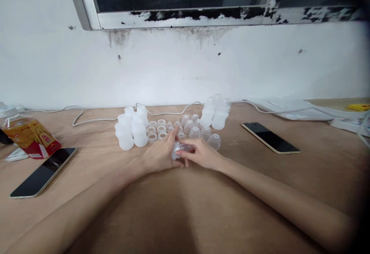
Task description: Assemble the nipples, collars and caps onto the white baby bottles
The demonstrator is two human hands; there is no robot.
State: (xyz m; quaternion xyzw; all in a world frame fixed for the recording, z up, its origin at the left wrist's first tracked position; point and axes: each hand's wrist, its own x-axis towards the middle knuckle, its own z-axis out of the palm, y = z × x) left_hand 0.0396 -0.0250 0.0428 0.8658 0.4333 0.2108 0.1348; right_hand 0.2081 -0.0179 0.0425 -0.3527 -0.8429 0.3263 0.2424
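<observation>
Over the middle of the table my left hand (162, 152) is closed around a small white translucent baby bottle (175, 150), mostly hidden by the fingers. My right hand (202, 152) meets it from the right, thumb and fingers pinched on a clear domed piece (184, 146) at the bottle's end. Whether that piece is a cap or a nipple, I cannot tell. Just beyond the hands lie several clear nipples (181, 135), white screw rings (152, 137) in rows, and clear domed caps (214, 141).
White bottles (126, 130) stand in a group at the left, and capped bottles (219, 118) at the back right. A phone (43, 173) and a drink bottle (31, 136) are at far left; another phone (270, 137) lies right. A white cable (173, 113) runs along the wall.
</observation>
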